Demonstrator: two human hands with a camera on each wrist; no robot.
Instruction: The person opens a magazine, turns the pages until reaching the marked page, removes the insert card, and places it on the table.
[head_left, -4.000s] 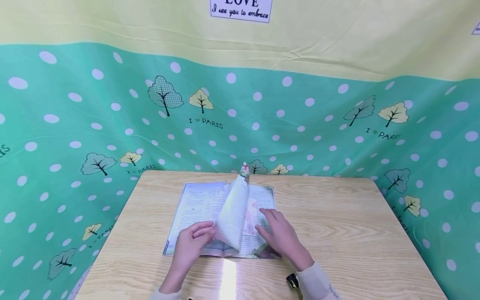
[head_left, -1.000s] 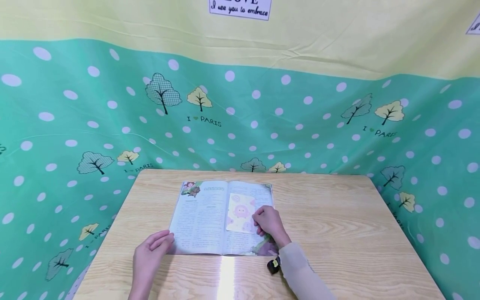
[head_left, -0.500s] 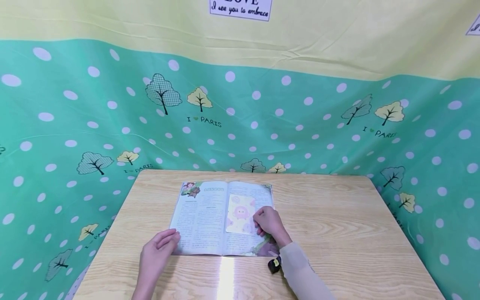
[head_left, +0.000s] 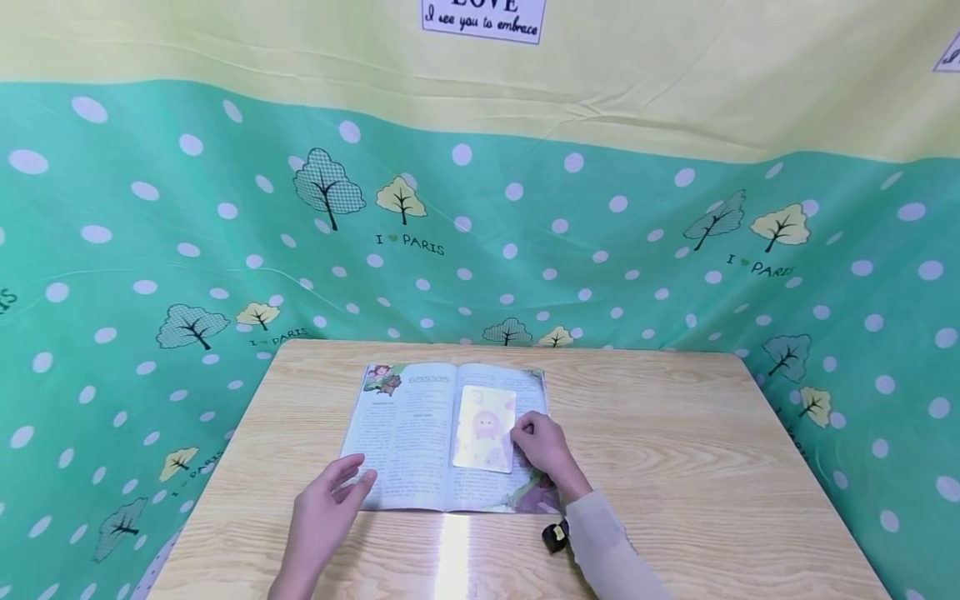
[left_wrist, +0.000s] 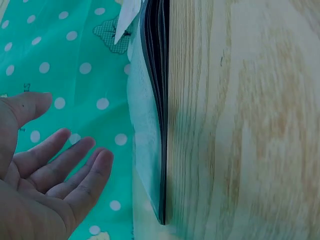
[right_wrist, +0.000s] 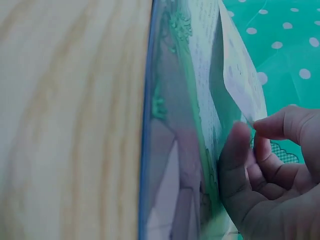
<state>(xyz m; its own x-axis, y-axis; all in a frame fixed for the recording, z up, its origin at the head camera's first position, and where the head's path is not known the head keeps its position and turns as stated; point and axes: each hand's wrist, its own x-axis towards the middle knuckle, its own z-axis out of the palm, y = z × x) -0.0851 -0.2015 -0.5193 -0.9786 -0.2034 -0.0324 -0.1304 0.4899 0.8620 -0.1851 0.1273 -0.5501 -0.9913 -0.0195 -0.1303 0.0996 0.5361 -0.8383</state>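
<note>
An open magazine (head_left: 397,450) lies on the wooden table, with printed text and coloured pictures in its corners. On its right page is a pale yellow and pink card (head_left: 483,429) with a cartoon figure. My right hand (head_left: 543,446) pinches the card's right edge between thumb and finger. In the right wrist view, the card (right_wrist: 240,70) stands tilted up off the page at the pinched side. My left hand (head_left: 326,508) is over the magazine's lower left corner, fingers relaxed and apart. The left wrist view shows this hand (left_wrist: 55,175) holding nothing, beside the magazine's page edges (left_wrist: 160,100).
The wooden table (head_left: 675,442) reaches to both sides of the magazine. A small black strap-like item (head_left: 555,536) is by the right sleeve (head_left: 611,542). Behind the table hangs a green and yellow patterned cloth (head_left: 525,217).
A page has been turned to the left, laying the card's page bare. My right hand has taken the card's edge and raised it slightly. The left hand has moved right and loosened its fingers.
</note>
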